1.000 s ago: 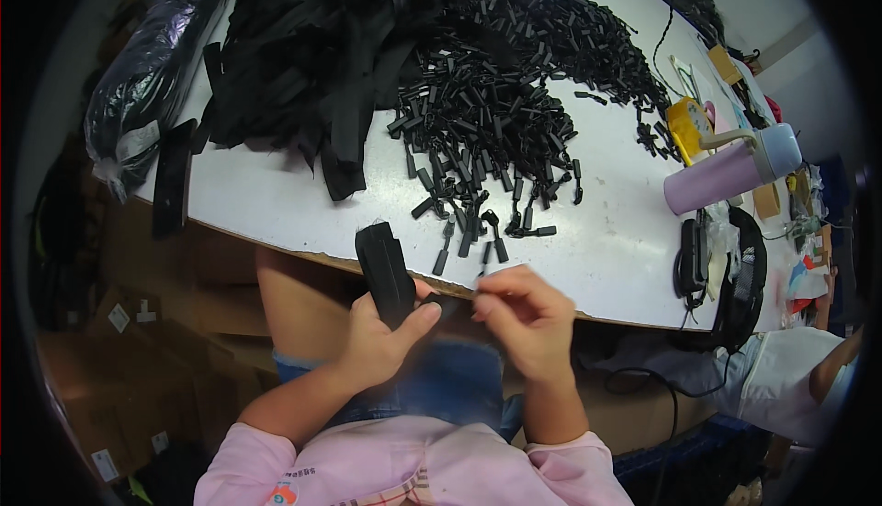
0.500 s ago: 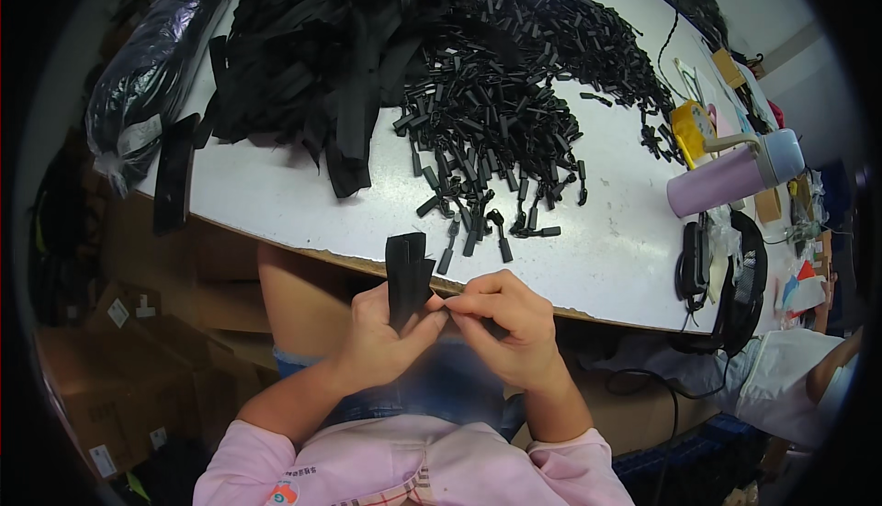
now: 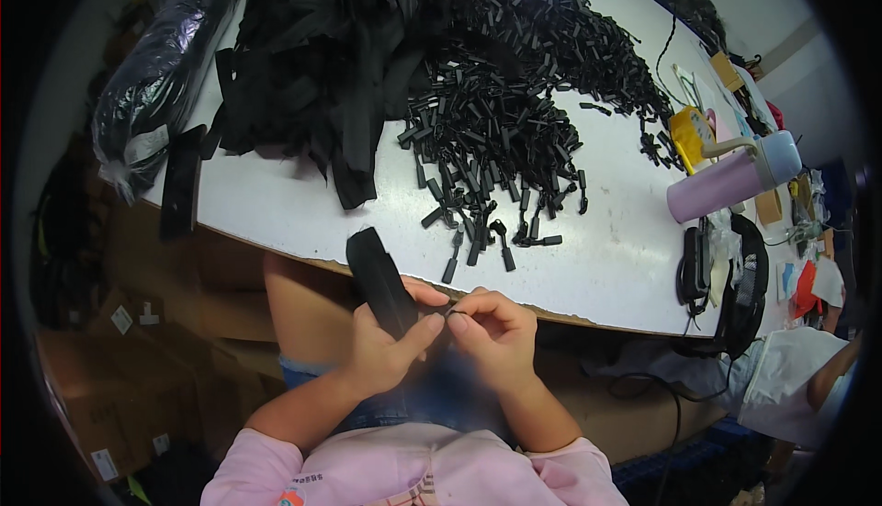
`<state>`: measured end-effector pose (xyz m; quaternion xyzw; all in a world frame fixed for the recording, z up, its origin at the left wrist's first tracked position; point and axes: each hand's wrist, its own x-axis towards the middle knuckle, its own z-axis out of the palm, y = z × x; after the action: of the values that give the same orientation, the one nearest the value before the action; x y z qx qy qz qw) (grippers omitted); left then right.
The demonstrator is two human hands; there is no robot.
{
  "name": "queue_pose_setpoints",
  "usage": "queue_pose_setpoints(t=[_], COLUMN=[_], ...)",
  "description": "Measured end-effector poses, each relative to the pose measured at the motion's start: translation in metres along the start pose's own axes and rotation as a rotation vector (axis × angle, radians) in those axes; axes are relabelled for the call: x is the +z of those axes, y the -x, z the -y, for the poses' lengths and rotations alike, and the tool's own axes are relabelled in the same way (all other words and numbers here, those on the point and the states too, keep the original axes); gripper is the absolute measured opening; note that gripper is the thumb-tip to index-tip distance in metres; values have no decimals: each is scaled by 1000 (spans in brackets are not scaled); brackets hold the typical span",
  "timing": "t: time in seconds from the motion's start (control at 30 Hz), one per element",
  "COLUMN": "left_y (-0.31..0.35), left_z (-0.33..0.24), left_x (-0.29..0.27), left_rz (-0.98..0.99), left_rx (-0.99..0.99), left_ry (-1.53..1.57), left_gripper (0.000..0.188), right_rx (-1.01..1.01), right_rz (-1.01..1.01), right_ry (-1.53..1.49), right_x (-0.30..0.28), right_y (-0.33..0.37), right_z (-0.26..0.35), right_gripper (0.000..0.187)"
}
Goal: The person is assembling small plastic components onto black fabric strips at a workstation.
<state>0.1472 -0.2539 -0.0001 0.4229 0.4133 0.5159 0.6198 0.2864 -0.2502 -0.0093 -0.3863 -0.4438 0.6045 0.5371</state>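
A folded black zipper tape (image 3: 382, 281) stands up out of my left hand (image 3: 388, 345), gripped between thumb and fingers, its free end leaning left toward the table edge. My right hand (image 3: 496, 336) is closed in a pinch, with its fingertips meeting those of the left. Between the fingertips shows a small dark piece, mostly hidden, too small to name. Both hands are above my lap, just in front of the table. Beyond them lies a big heap of black zipper pulls (image 3: 496, 120), some loose near the front. Left of it is a pile of black tape strips (image 3: 312, 74).
The white table (image 3: 285, 208) has a worn front edge. At left lies a plastic-wrapped black bundle (image 3: 156, 74). On the right are a lilac bottle (image 3: 721, 186), yellow tape roll (image 3: 689, 134) and black strap (image 3: 749, 272). Cardboard boxes (image 3: 138, 387) stand below left; another person's arm (image 3: 831, 373) shows at right.
The tape in my left hand has tipped leftward. My right hand has shifted slightly left and down, its fingertips still against the left's. The view has moved a little.
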Motion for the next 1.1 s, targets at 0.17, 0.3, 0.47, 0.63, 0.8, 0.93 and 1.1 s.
queue_pose_setpoints(t=[0.17, 0.3, 0.47, 0.63, 0.8, 0.93, 1.1], left_y=[0, -2, -4, -3, -1, -3, -1], left_z=[-3, 1, -2, -1, 0, -1, -1], left_x=[-6, -5, 1, 5, 2, 2, 0], left_rz=[91, 126, 63, -2, 50, 23, 37], left_rx=[-60, 116, 67, 47, 65, 43, 42], left_ry=[86, 10, -3, 0, -29, -27, -32], left_gripper=[17, 15, 15, 15, 15, 16, 16], right_rx=[299, 329, -130, -308, 304, 296, 320], right_rz=[164, 184, -16, -22, 89, 92, 135], right_ry=[-339, -288, 59, 301, -401, -319, -284], right_x=[-10, -9, 5, 5, -2, -2, -2], right_y=[-2, -3, 1, 2, 4, 4, 2], right_z=[4, 7, -11, -15, -6, -5, -2], right_gripper=[7, 7, 6, 5, 6, 6, 5])
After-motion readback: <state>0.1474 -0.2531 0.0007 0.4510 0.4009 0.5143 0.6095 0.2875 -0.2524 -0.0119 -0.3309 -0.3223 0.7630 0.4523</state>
